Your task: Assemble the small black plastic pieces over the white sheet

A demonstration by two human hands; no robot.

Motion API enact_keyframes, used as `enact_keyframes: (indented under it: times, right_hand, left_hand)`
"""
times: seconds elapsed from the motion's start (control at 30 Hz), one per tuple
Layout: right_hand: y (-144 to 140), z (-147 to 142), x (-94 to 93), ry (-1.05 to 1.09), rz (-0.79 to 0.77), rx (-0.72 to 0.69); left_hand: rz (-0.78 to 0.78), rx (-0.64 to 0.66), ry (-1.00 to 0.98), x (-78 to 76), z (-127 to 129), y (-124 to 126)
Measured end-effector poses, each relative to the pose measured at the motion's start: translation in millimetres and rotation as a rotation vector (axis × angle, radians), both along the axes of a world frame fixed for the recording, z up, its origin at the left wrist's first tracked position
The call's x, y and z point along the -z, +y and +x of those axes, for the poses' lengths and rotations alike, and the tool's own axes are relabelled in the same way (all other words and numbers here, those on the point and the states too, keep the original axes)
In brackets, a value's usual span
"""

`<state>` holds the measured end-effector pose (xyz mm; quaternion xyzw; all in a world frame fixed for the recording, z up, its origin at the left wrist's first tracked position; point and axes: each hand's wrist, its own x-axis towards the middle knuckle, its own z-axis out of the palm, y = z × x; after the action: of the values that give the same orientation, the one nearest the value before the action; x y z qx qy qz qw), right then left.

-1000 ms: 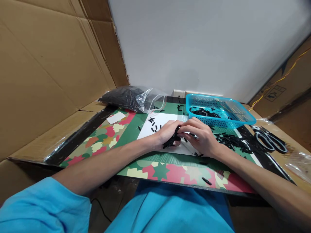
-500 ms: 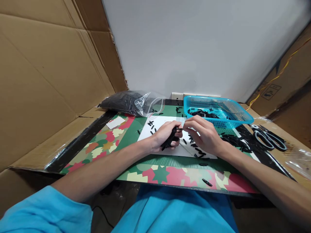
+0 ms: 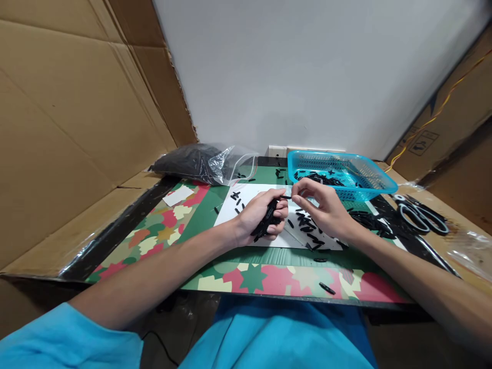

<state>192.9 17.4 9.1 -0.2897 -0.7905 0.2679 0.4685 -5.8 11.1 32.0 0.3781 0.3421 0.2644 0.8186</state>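
My left hand (image 3: 265,215) is closed around a bundle of thin black strips (image 3: 265,225), whose ends stick out below the palm. One short black piece (image 3: 285,197) bridges the gap between the left thumb and the right fingertips. My right hand (image 3: 321,207) is closed in a pinch at the right end of that piece. Beneath both hands lies a white sheet (image 3: 226,218), with loose black pieces (image 3: 307,225) scattered over it.
Behind the right hand stands a blue plastic basket (image 3: 384,187) holding black pieces. A heap of them (image 3: 369,223) lies right of the sheet, near scissors (image 3: 421,215). A clear bag (image 3: 200,164) of dark material rests at the back left. Cardboard walls (image 3: 77,102) flank the table.
My right hand's fingers have curled into a tighter pinch, and the short black piece now shows more plainly between the hands. The view has shifted slightly.
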Motion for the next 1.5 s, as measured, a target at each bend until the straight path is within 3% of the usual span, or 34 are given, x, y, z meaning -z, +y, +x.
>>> enact_keyframes:
  times: [0.17, 0.43, 0.77, 1.2, 1.5]
  right_hand:
    - [7, 0, 2.5, 0.205, -0.308, -0.178]
    - [10, -1, 4.5, 0.269, -0.419, -0.231]
    - [-1, 0, 6.0, 0.108, -0.055, 0.038]
    - [-2, 1, 9.4, 0.089, 0.07, 0.153]
    - [1, 1, 11.1, 0.086, 0.087, 0.147]
  left_hand:
    - [0.069, -0.033, 0.001, -2.8, 0, -1]
    - [0.153, -0.066, 0.036, 0.5, 0, 0]
    - [0.174, -0.092, 0.05, 0.3, 1, -2]
    - [0.168, -0.086, 0.03, 0.5, 0, -1]
    - [0.159, -0.08, 0.018, 0.9, 0, -1]
